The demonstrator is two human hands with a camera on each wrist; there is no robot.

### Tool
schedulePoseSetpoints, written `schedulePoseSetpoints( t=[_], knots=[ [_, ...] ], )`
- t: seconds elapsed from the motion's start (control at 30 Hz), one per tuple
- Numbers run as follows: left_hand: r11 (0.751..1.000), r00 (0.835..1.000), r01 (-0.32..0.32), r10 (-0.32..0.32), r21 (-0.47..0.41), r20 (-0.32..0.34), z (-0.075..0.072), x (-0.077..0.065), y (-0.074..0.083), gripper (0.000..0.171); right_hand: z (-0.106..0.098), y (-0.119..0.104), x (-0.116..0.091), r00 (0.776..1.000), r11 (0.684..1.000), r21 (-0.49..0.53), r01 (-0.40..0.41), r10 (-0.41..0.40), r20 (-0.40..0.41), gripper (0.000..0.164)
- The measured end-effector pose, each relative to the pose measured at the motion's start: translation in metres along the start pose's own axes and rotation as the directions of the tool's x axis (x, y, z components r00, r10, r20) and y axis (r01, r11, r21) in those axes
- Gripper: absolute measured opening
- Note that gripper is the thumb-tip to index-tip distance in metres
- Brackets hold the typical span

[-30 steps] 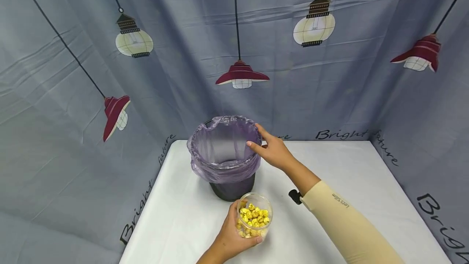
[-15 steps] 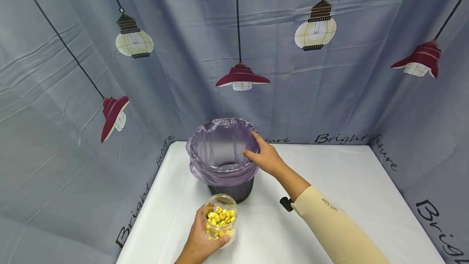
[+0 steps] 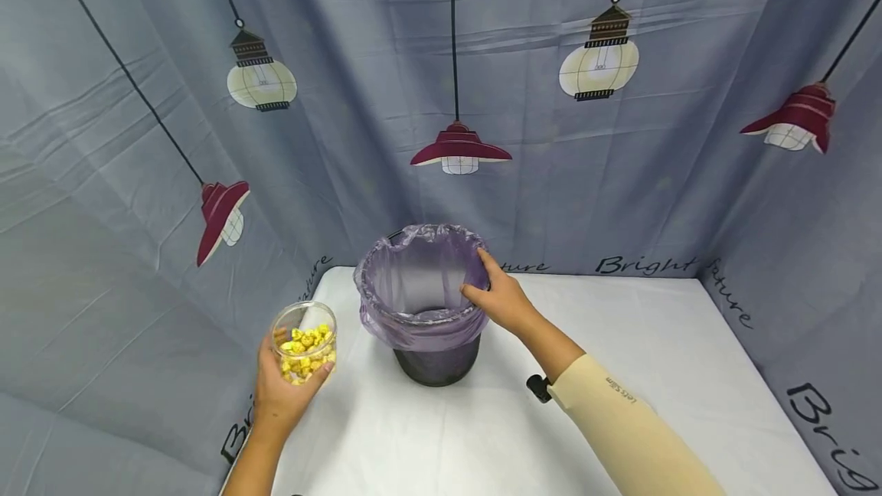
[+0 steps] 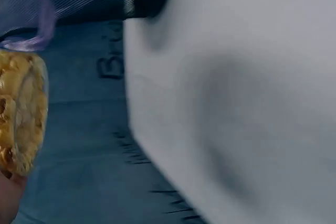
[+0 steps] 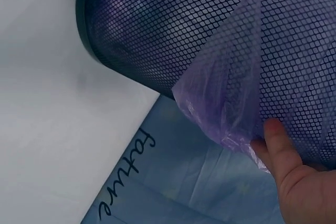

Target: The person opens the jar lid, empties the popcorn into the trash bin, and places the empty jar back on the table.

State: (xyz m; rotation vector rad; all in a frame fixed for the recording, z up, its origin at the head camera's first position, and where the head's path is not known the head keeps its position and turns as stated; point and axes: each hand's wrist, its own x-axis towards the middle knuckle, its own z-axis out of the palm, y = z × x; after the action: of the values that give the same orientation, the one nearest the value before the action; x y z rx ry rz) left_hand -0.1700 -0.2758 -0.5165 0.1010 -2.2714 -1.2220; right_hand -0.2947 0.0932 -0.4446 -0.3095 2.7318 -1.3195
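In the head view my left hand (image 3: 279, 396) grips a clear plastic jar (image 3: 303, 335) by its side. Yellow popcorn (image 3: 308, 347) fills its lower part; the jar is upright and raised at the table's left edge. A black mesh trash bin (image 3: 437, 364) stands right of the jar, lined with a purple plastic bag (image 3: 413, 331) folded over its rim. My right hand (image 3: 506, 297) holds the bin's right rim, thumb toward the inside. The right wrist view shows fingers (image 5: 283, 156) against the outside mesh beside the bag's loose edge.
The bin stands on a white-covered table (image 3: 586, 343). Behind and beside it hangs a grey-blue curtain (image 3: 537, 197) printed with lamps and lettering. A black device (image 3: 539, 388) sits at my right wrist.
My left hand has carried the jar of popcorn from in front of the bin leftward and farther from me, to the bin's left. The right hand stays at the bin's rim.
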Motion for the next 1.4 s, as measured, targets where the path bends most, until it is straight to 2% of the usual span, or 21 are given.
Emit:
schedulePoseSetpoints(
  t=[0.1, 0.17, 0.23, 0.3, 0.4, 0.5, 0.57, 0.6, 0.77, 0.83, 0.9, 1.13, 1.33, 1.4],
  knots=[
    [0.986, 0.990, -0.136, 0.140, 0.100, -0.026, -0.006, 0.029, 0.016, 0.116, 0.000, 0.001, -0.001, 1.000, 1.000, 0.007, -0.001, 0.001, -0.003, 0.088],
    [0.947, 0.963, -0.263, 0.271, 0.183, -0.018, -0.008, 0.047, 0.030, 0.118, 0.001, 0.000, -0.001, 1.000, 1.000, 0.007, -0.005, 0.005, -0.002, 0.088],
    [0.884, 0.914, -0.391, 0.405, 0.256, -0.002, -0.009, 0.063, 0.044, 0.114, 0.002, -0.001, -0.001, 1.000, 1.000, 0.013, -0.007, 0.007, 0.004, 0.089],
    [0.807, 0.859, -0.494, 0.510, 0.324, 0.041, -0.009, 0.076, 0.058, 0.110, 0.004, -0.002, 0.000, 1.000, 1.000, 0.014, -0.006, 0.006, 0.010, 0.089],
    [0.699, 0.790, -0.595, 0.598, 0.396, 0.132, -0.005, 0.091, 0.077, 0.106, 0.006, -0.003, 0.000, 1.000, 1.000, 0.014, -0.002, 0.002, 0.010, 0.088],
    [0.616, 0.745, -0.654, 0.625, 0.441, 0.232, 0.001, 0.101, 0.092, 0.105, 0.007, -0.003, 0.000, 1.000, 1.000, 0.010, 0.000, 0.000, -0.002, 0.088],
    [0.570, 0.724, -0.678, 0.628, 0.465, 0.285, 0.006, 0.106, 0.101, 0.105, 0.007, -0.004, 0.000, 1.000, 1.000, 0.014, 0.003, -0.003, -0.009, 0.088],
    [0.551, 0.719, -0.684, 0.623, 0.479, 0.310, 0.008, 0.108, 0.106, 0.105, 0.007, -0.004, 0.000, 1.000, 1.000, 0.014, 0.007, -0.007, -0.010, 0.088],
    [0.482, 0.717, -0.692, 0.547, 0.537, 0.432, 0.019, 0.112, 0.123, 0.105, 0.006, -0.005, -0.002, 1.000, 1.000, 0.011, 0.016, -0.016, -0.010, 0.088],
    [0.456, 0.706, -0.706, 0.518, 0.542, 0.484, 0.024, 0.112, 0.127, 0.104, 0.006, -0.004, -0.004, 1.000, 1.000, 0.012, 0.007, -0.007, -0.018, 0.088],
    [0.427, 0.684, -0.728, 0.511, 0.536, 0.522, 0.029, 0.112, 0.131, 0.103, 0.005, -0.003, -0.005, 1.000, 1.000, 0.018, 0.002, -0.002, -0.025, 0.088],
    [0.320, 0.587, -0.798, 0.606, 0.511, 0.537, 0.035, 0.120, 0.139, 0.097, 0.004, 0.000, -0.007, 1.000, 1.000, 0.029, 0.001, -0.001, -0.022, 0.087],
    [0.278, 0.529, -0.835, 0.644, 0.475, 0.553, 0.037, 0.128, 0.143, 0.097, 0.001, 0.000, -0.009, 1.000, 0.999, 0.034, 0.001, 0.000, -0.030, 0.086],
    [0.257, 0.506, -0.846, 0.662, 0.467, 0.553, 0.039, 0.131, 0.143, 0.099, -0.001, 0.000, -0.010, 0.999, 1.000, 0.029, 0.000, 0.001, -0.034, 0.086]
  ],
)
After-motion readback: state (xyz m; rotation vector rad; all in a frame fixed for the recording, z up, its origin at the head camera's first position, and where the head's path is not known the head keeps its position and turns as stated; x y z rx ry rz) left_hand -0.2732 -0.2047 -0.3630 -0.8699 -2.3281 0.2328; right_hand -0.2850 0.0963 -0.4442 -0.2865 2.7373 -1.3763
